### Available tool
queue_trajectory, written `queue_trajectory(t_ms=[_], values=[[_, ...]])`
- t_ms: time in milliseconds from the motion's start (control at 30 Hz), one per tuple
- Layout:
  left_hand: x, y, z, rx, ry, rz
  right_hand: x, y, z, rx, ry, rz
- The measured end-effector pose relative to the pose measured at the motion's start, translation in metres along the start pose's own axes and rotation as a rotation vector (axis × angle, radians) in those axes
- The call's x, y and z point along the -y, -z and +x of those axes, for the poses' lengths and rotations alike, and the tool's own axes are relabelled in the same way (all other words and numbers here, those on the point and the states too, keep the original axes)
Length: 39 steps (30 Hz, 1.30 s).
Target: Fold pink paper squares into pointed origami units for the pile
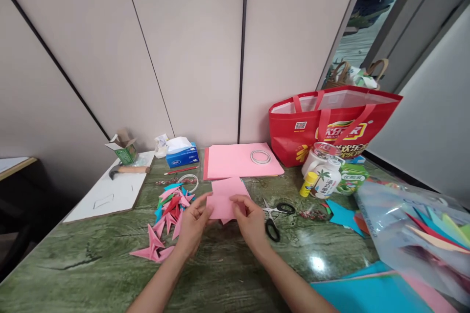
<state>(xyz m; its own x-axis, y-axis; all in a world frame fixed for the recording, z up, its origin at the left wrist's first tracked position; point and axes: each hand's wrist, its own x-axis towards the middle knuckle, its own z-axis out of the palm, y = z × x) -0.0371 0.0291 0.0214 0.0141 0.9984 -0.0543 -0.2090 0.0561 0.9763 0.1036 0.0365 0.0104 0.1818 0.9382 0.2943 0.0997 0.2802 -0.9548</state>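
Note:
Both of my hands hold one small pink sheet of paper [223, 195] just above the green marble table [91, 254]. My left hand [193, 225] pinches its left edge with fingers closed on it. My right hand [251, 220] grips its lower right part, thumb on top. A pile of folded pink, red and teal paper pieces [167, 215] lies just left of my left hand. Black-handled scissors [273, 217] rest right of my right hand.
A stack of pink sheets [235, 161] with a tape ring [260, 157] lies behind, by a blue tissue box [182, 155]. A white board [110, 190] with a hammer [127, 170] lies left. A red bag [330, 122], bottles [325, 176] and a plastic bag of coloured paper [414, 234] stand right.

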Motion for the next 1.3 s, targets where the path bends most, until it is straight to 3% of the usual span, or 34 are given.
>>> queue_trajectory(t_ms=[133,233,400,533,700,1000,1133,1300], values=[[-0.042,0.011,0.003,0.077,-0.151,0.052,0.037,-0.013,0.011,-0.069,0.179,0.039],[-0.063,0.015,0.004,0.113,-0.169,0.091,0.061,-0.022,0.014,-0.106,0.270,0.030],[-0.079,0.027,0.007,0.045,-0.216,0.133,0.085,-0.036,0.016,-0.153,0.314,-0.018],[-0.086,0.039,0.012,-0.029,-0.305,0.320,0.092,-0.047,0.021,-0.138,0.320,-0.016],[-0.093,0.046,0.015,-0.041,-0.379,0.506,0.094,-0.056,0.025,-0.110,0.302,0.007],[-0.099,0.042,0.007,-0.137,-0.395,0.434,0.091,-0.055,0.024,-0.048,0.030,0.276],[-0.088,0.035,-0.007,-0.199,-0.405,0.401,0.092,-0.042,0.010,-0.021,0.015,0.466],[-0.061,0.013,-0.024,-0.206,-0.400,0.280,0.094,-0.009,-0.006,0.004,-0.013,0.552]])
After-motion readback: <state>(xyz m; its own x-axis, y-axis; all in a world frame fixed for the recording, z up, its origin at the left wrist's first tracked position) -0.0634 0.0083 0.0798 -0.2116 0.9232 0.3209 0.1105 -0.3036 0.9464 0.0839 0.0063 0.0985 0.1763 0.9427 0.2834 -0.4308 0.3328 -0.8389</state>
